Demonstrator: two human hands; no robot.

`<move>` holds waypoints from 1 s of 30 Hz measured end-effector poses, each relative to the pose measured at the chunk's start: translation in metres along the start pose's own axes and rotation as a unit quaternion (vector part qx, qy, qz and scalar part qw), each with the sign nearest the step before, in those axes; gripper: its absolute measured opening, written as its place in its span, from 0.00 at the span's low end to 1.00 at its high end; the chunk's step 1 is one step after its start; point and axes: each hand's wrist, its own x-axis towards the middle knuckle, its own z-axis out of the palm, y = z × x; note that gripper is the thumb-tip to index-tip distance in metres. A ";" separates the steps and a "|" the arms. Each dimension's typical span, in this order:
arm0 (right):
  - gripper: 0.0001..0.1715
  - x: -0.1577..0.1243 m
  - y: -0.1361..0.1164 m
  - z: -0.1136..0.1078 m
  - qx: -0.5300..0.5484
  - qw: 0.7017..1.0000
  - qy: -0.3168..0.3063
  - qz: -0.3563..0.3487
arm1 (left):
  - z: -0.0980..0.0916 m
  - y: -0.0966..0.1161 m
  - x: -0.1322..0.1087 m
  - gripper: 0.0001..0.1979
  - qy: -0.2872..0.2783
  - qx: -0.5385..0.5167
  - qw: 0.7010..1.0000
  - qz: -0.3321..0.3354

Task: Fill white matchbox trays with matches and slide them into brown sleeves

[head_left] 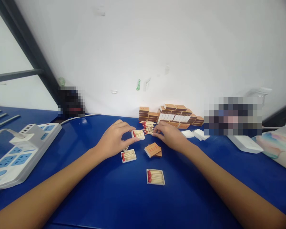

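Your left hand [115, 136] pinches a white, rectangular cardboard tray [142, 138] of red-tipped matches [137, 134] beside loose wooden matchsticks [148, 128]; presumably light, crushable: grip opposite edges gently. Your right hand's [168, 133] grip is unclear.

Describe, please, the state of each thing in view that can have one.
Left hand: closed on held tray
Right hand: at loose matches, grip unclear
Held tray: open, matches inside
Middle tray: open, matches inside
Near tray: open, matches inside
Loose matches: heaped
Orange pair: stacked askew
Boxes: stacked
Power strip: adapter plugged in
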 end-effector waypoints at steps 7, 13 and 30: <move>0.06 0.004 -0.008 0.005 0.034 0.999 0.037 0.020 | 0.002 0.001 0.000 0.17 0.000 -0.005 1.000 0.012; 0.20 0.003 -0.028 -0.005 0.180 0.983 0.015 0.035 | 0.005 -0.002 -0.001 0.19 0.009 -0.024 1.000 0.009; 0.16 -0.011 -0.008 -0.013 0.244 0.968 0.043 0.029 | 0.030 0.002 0.045 0.15 -0.092 -0.170 0.968 -0.159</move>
